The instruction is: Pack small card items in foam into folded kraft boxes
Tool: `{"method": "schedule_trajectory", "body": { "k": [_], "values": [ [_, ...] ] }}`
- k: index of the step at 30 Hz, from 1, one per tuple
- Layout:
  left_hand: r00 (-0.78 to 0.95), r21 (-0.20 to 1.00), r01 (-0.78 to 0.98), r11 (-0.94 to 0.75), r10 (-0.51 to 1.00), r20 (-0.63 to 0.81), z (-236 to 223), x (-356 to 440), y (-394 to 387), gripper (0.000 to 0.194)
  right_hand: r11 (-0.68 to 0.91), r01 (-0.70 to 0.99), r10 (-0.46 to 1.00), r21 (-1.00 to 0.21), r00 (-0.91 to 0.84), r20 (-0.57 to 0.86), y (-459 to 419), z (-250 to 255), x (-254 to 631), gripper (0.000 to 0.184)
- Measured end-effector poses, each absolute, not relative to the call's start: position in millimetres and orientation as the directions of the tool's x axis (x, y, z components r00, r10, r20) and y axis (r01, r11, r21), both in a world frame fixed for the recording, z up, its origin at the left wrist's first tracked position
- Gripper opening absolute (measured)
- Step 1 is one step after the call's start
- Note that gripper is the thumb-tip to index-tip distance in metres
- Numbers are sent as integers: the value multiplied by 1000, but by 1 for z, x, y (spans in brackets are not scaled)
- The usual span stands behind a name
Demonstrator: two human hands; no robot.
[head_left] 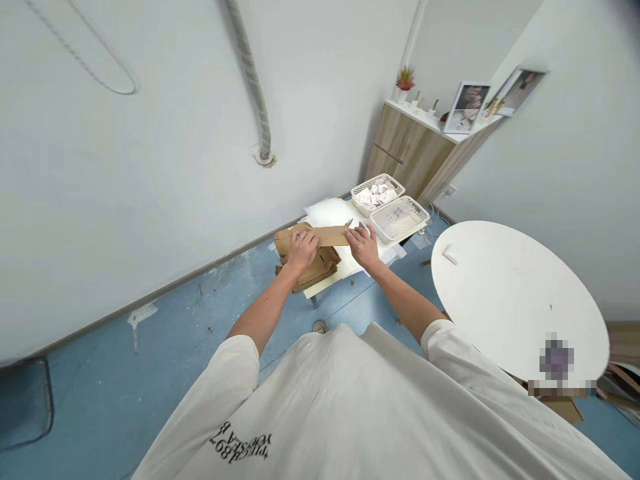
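Both my hands grip a brown cardboard piece (333,235), which looks like a partly folded box, above a low white table (357,257). At its left end my left hand (303,249) is closed round the board, with a ring on one finger. My right hand (363,245) pinches the other end, where a small flap sticks up. Under and beside my left hand lies a stack of flat brown cardboard boxes (320,267), partly hidden by that hand. White paper sheets (327,212) cover the table behind the cardboard.
Two white plastic baskets stand at the table's right: one basket (357,200) holds small white packets, the nearer one (395,233) clear packaging. A wooden cabinet (415,150) rises behind them. On the right is a round white table (515,293); a chair (47,400) is at far left.
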State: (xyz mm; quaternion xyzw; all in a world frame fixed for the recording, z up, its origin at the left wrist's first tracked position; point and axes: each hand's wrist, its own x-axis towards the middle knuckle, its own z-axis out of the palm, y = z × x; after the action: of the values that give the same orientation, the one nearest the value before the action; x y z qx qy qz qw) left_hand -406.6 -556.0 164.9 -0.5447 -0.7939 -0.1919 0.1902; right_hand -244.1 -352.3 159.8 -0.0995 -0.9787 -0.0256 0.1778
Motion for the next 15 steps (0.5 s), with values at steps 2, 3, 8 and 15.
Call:
{"method": "schedule_trajectory", "body": {
  "k": [2, 3, 8, 15],
  "values": [
    [-312, 123, 948, 295, 775, 549, 179, -395, -525, 25, 958, 286, 262, 20, -901, 346, -335, 172, -220, 55],
    [-295, 124, 954, 274, 765, 572, 186, -388, -509, 26, 946, 323, 296, 21, -888, 352, -325, 179, -207, 56],
    [-161, 127, 987, 102, 735, 659, 213, -328, -423, 27, 887, 462, 413, 16, -808, 420, -270, 202, -121, 57],
    [-3, 135, 984, -115, 750, 661, 209, -201, -314, 29, 748, 664, 594, 28, -687, 418, -217, 207, 36, 53]
  ]
}}
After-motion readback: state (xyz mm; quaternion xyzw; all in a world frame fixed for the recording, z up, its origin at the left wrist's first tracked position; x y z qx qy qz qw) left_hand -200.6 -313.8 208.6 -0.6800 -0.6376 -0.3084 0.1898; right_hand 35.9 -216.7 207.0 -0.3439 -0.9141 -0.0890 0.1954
